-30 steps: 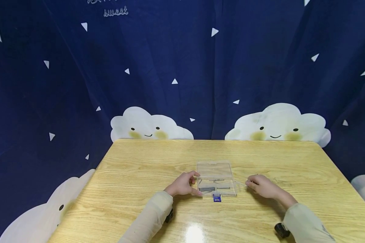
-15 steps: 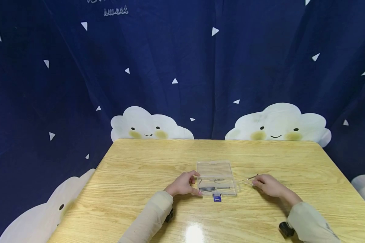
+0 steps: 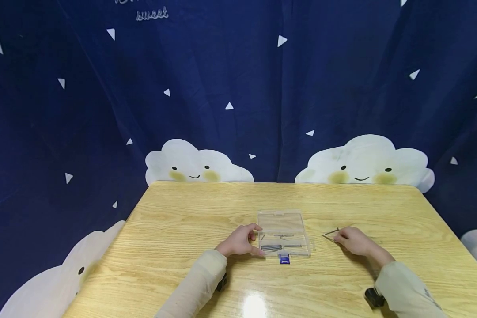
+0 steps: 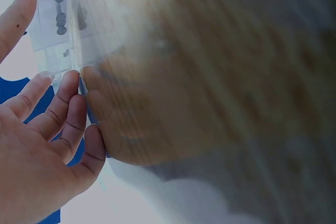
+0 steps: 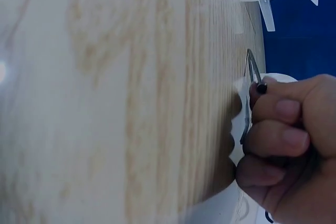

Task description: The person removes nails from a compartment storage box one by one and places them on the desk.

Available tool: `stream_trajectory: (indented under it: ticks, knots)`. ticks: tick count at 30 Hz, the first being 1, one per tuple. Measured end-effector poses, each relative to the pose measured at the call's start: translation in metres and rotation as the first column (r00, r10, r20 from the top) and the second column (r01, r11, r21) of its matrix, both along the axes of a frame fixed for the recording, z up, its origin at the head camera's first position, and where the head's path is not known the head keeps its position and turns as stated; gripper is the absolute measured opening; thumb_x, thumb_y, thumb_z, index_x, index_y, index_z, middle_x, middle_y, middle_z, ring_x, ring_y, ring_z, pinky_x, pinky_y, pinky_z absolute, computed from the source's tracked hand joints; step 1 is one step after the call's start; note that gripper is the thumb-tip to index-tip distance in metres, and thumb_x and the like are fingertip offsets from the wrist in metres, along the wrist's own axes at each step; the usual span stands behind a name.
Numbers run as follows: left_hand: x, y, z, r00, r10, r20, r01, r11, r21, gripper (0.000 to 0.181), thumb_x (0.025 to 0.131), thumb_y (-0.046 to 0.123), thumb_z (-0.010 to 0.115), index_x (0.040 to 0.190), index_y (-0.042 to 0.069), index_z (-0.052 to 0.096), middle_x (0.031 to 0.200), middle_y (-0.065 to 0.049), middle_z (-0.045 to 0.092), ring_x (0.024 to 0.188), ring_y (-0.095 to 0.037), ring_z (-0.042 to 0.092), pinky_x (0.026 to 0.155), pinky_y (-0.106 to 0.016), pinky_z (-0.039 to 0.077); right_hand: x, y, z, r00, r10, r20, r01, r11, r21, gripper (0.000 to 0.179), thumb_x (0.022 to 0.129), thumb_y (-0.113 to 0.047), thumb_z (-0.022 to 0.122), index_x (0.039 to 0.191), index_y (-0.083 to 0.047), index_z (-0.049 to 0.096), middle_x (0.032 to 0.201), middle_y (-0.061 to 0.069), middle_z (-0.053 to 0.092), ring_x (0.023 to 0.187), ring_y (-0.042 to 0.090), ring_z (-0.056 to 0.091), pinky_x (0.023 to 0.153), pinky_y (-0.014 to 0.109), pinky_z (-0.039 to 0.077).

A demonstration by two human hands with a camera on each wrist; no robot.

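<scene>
A clear plastic box [image 3: 303,251] stands with its lid [image 3: 280,221] raised at the back and a blue latch [image 3: 284,259] at the front. Several grey nails [image 3: 271,247] lie inside. My left hand [image 3: 240,240] grips the box's left end, thumb at the front corner and index finger farther back; the left wrist view shows fingertips [image 4: 68,80] at its edge. To the right, my right hand [image 3: 354,241] pinches a thin nail [image 5: 254,66] whose dark round head shows by the fingertips. Another nail [image 3: 331,231] lies on the table just beyond those fingers.
A wood-grain table [image 3: 198,207] carries everything. Behind it hangs a dark blue curtain [image 3: 222,66] with white triangles and smiling clouds. A small clear flap [image 3: 312,244] sticks out at the box's right end. Black camera mounts [image 3: 373,298] sit on both wrists.
My right hand has shifted right, away from the box, with the pinched nail; the other nail now shows beside the fingers. My left hand and the box stay put.
</scene>
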State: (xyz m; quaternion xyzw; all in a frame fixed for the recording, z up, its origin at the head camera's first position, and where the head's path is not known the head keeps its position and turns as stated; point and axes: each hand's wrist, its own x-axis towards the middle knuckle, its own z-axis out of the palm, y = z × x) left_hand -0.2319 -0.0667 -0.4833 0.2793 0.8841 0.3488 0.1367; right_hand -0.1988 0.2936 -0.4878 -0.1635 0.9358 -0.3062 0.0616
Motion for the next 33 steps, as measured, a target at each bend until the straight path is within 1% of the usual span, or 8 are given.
stream_trajectory:
  ticks: [4,8,16,18,24,28,33]
  knots:
    - [0.001,0.0,0.001,1.0,0.003,0.009,-0.003,1.0,-0.004,0.066,0.065,0.028,0.083,0.12,0.007,0.053,0.082,-0.005,0.053,0.066,-0.009,0.042,0.063,-0.023,0.037,0.0,0.0,-0.001,0.999,-0.041,-0.008,0.041,0.999,0.032,0.03,0.092,-0.007,0.051,0.062,-0.009,0.047,0.055,-0.005,0.033,0.049,0.009,0.03,0.05,0.025,0.028]
    - [0.001,0.0,0.001,1.0,0.009,0.011,-0.008,1.0,-0.015,0.067,0.065,0.029,0.083,0.12,0.008,0.052,0.083,-0.004,0.054,0.068,-0.009,0.042,0.064,-0.023,0.036,0.0,0.0,-0.001,0.998,-0.067,-0.01,0.067,0.997,0.04,0.031,0.091,-0.007,0.051,0.061,-0.009,0.047,0.053,-0.005,0.032,0.048,0.01,0.029,0.049,0.025,0.028]
    - [0.0,0.001,0.0,1.0,0.015,0.022,-0.014,1.0,-0.017,0.066,0.066,0.029,0.082,0.121,0.009,0.052,0.082,-0.003,0.053,0.068,-0.01,0.041,0.064,-0.024,0.036,0.002,-0.001,0.0,0.989,-0.123,-0.081,0.126,0.991,0.04,0.035,0.09,-0.007,0.053,0.056,-0.012,0.042,0.052,-0.006,0.033,0.05,0.011,0.032,0.051,0.027,0.028]
    - [0.0,0.0,0.001,1.0,0.014,0.024,-0.014,1.0,-0.011,0.066,0.066,0.028,0.083,0.12,0.008,0.052,0.082,-0.004,0.053,0.068,-0.01,0.042,0.064,-0.024,0.036,0.002,-0.001,0.0,0.988,-0.134,-0.071,0.136,0.991,0.023,0.035,0.09,-0.007,0.053,0.057,-0.012,0.043,0.052,-0.006,0.034,0.05,0.011,0.033,0.051,0.026,0.029]
    - [0.0,0.0,0.001,1.0,0.005,0.019,-0.005,1.0,0.002,0.064,0.066,0.026,0.082,0.119,0.006,0.052,0.082,-0.006,0.053,0.069,-0.011,0.042,0.065,-0.025,0.037,0.004,-0.002,0.001,0.989,-0.148,0.021,0.149,0.988,-0.049,0.028,0.093,-0.009,0.05,0.065,-0.007,0.053,0.052,-0.004,0.037,0.045,0.008,0.032,0.047,0.024,0.03]
    - [0.0,0.0,0.001,1.0,0.003,0.017,-0.003,1.0,0.006,0.064,0.066,0.025,0.082,0.119,0.005,0.052,0.082,-0.006,0.053,0.067,-0.01,0.042,0.065,-0.025,0.037,0.007,-0.006,0.001,0.989,-0.143,0.035,0.145,0.986,-0.079,0.022,0.093,-0.009,0.05,0.075,-0.004,0.061,0.054,-0.003,0.04,0.044,0.008,0.033,0.044,0.024,0.031]
    - [0.0,0.0,0.002,1.0,0.006,0.019,-0.006,1.0,0.007,0.065,0.066,0.025,0.083,0.119,0.005,0.052,0.081,-0.005,0.053,0.067,-0.01,0.042,0.065,-0.024,0.037,0.008,-0.014,0.002,0.992,-0.124,0.039,0.128,0.984,-0.12,0.019,0.093,-0.009,0.05,0.079,-0.003,0.063,0.056,-0.003,0.042,0.046,0.008,0.035,0.045,0.024,0.032]
